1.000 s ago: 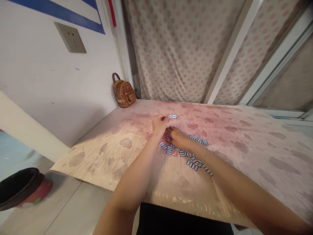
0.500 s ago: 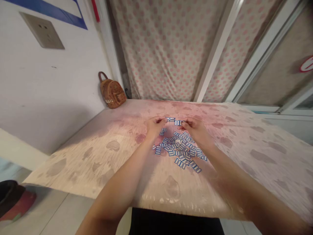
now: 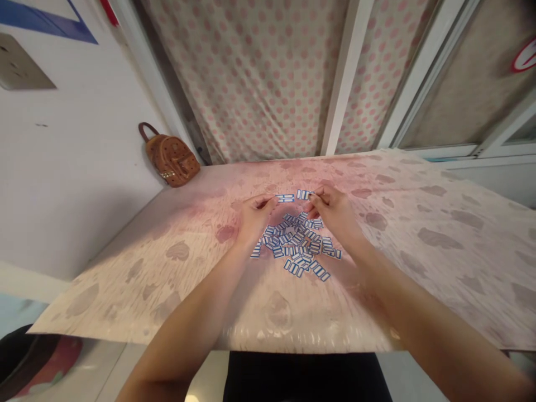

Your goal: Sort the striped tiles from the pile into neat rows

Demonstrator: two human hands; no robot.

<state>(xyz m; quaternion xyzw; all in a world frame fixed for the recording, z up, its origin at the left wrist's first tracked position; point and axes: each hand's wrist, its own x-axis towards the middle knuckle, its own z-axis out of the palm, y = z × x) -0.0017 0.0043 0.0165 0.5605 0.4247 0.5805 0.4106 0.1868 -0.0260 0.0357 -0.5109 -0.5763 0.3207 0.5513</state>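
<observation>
My left hand (image 3: 254,216) is closed in a pinch on the left end of a small flat blue-and-white piece (image 3: 287,198), held above the far side of the pile. Close by on the right, my right hand (image 3: 334,211) pinches a second blue-and-white striped piece (image 3: 303,194) between thumb and fingers. A narrow gap separates the two pieces. Below and between my wrists lies a loose pile of similar striped pieces (image 3: 293,240), many overlapping at different angles. My left wrist and forearm cover part of the pile's left edge.
A patterned cloth (image 3: 171,285) covers the table. At the far left corner, a small brown backpack (image 3: 173,161) leans by the wall. A dotted curtain (image 3: 268,84) and window frames (image 3: 345,78) stand behind the table. A dark-and-red object (image 3: 50,360) is on the floor at lower left.
The two held pieces have come apart; the right one has risen and turned slightly. The whole view has shifted, so the backpack and pile appear further left.
</observation>
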